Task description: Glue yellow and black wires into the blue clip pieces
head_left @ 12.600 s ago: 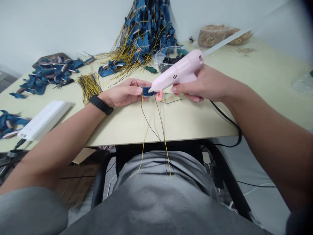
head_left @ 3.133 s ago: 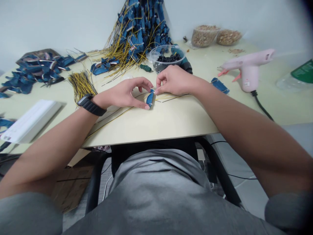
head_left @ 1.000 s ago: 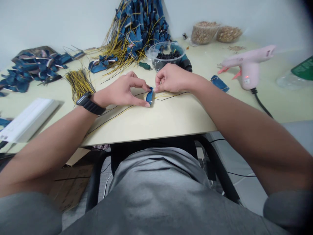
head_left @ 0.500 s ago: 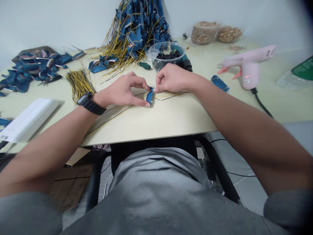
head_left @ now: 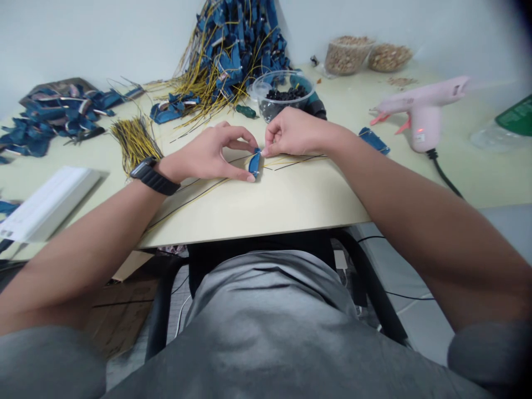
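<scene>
A small blue plastic piece (head_left: 254,164) with thin yellow and black wires (head_left: 195,194) trailing left lies near the front of the pale table (head_left: 291,199). My left hand (head_left: 208,155), with a black watch at the wrist, pinches the piece between thumb and forefinger. My right hand (head_left: 293,133) is closed in a pinch at the piece's upper end, over more wires (head_left: 295,160) running right. A second blue piece (head_left: 374,141) lies to the right of my right wrist.
A pink glue gun (head_left: 419,113) stands at the right, its cord dropping over the edge. A clear tub of dark bits (head_left: 285,100) is behind my hands. Heaps of blue wired parts (head_left: 236,50), a yellow wire bundle (head_left: 135,141), a white box (head_left: 45,202).
Long before, my right hand held the glue gun at the blue piece; it now stands at the right. Over the last second both hands stay pinched on the piece, hardly moving.
</scene>
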The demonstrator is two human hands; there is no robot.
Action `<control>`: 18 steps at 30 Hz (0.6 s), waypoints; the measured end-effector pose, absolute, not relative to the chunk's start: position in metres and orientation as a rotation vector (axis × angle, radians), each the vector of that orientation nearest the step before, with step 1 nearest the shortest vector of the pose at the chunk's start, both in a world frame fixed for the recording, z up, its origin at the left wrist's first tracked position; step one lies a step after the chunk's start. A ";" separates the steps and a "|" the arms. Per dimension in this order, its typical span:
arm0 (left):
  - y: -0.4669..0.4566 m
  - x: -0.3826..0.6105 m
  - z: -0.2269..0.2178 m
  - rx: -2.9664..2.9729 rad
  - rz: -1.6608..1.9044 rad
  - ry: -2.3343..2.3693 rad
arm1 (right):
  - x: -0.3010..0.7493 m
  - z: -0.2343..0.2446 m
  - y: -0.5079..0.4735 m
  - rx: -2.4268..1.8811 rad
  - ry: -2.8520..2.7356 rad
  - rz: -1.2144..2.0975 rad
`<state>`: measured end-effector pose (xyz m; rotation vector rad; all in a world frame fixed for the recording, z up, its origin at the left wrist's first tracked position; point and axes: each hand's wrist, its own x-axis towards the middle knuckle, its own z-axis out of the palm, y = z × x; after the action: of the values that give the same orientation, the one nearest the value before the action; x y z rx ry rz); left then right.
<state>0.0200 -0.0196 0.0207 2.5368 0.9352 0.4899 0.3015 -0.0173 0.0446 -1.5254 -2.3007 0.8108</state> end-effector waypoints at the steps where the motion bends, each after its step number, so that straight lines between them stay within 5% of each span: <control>1: -0.020 0.020 0.021 2.535 0.498 0.942 | 0.301 0.046 -0.019 -1.527 -2.297 0.823; 18: -0.021 0.021 0.023 2.541 0.487 0.955 | 0.309 0.036 -0.006 -1.457 -2.351 0.775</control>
<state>0.0205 -0.0205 0.0227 2.5407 0.9548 0.4866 0.3094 -0.0060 0.0358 -1.4574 -2.3505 0.7753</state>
